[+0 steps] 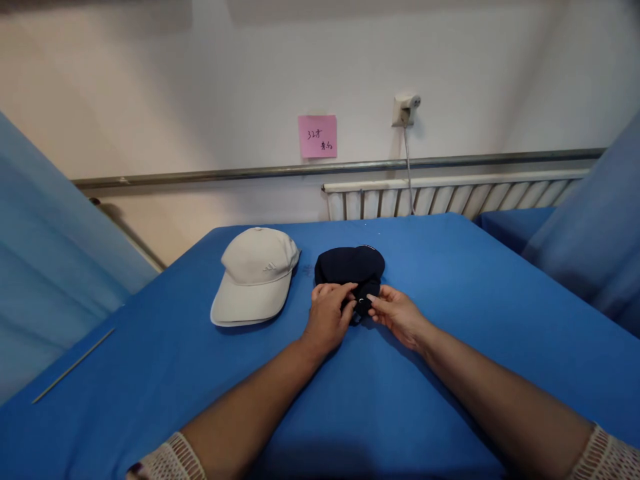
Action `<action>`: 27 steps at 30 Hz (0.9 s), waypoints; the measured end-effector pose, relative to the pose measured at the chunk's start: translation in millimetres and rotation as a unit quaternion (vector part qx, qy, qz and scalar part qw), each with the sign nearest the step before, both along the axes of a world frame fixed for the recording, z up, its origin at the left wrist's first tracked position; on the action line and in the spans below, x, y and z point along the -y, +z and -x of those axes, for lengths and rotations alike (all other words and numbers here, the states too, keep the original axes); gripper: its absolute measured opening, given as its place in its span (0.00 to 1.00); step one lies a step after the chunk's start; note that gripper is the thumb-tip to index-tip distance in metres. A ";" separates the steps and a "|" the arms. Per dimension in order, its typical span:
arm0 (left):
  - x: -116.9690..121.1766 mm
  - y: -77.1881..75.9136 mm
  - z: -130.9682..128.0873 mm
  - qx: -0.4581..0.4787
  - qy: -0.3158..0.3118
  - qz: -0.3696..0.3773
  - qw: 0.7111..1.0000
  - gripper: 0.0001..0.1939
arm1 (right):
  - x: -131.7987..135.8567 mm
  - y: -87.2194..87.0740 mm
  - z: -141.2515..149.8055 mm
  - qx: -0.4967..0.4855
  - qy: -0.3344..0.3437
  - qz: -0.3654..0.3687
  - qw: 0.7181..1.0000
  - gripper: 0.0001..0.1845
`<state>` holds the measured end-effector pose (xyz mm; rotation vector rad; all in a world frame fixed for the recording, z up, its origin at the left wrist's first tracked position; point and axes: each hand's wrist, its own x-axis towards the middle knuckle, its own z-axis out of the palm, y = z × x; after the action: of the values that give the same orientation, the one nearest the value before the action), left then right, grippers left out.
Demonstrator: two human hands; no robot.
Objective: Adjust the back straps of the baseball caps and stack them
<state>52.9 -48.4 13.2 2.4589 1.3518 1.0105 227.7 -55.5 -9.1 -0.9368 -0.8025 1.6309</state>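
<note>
A dark navy cap (347, 263) lies bunched on the blue-covered table, its rounded crown away from me. My left hand (327, 317) presses on its near left edge, with thumb and forefinger closed on the fabric. Between the thumb and fingers of my right hand (397, 315) is the near right part of the same cap, where a small shiny fastener (361, 301) shows. The fingers partly hide the cap's near edge. To the left sits a white cap (257, 267), upright, with its brim toward me and a small logo on the crown.
A thin stick (73, 365) lies on the blue tablecloth (165, 373) at the left. Behind the table are a metal rail (240, 173), a radiator (450, 193), a plugged-in cord (407, 160) and a pink note (318, 137). Blue curtains (50, 247) hang at both sides.
</note>
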 end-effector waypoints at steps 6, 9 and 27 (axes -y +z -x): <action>2.5 1.1 -4.2 0.029 0.038 -0.001 0.999 0.12 | 0.9 -7.2 5.0 0.004 -0.018 0.079 0.997 0.20; 0.6 -0.1 -3.8 0.026 0.051 -0.002 0.998 0.11 | 3.6 -5.2 4.6 -0.068 -0.003 0.110 0.992 0.18; 1.0 1.8 -0.8 0.047 0.059 -0.031 0.997 0.09 | 9.1 3.3 13.0 0.042 -0.104 0.035 0.993 0.22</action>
<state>53.7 -49.5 14.9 2.3662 1.4705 1.1944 214.8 -64.6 -5.8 -1.1075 -0.6836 1.4543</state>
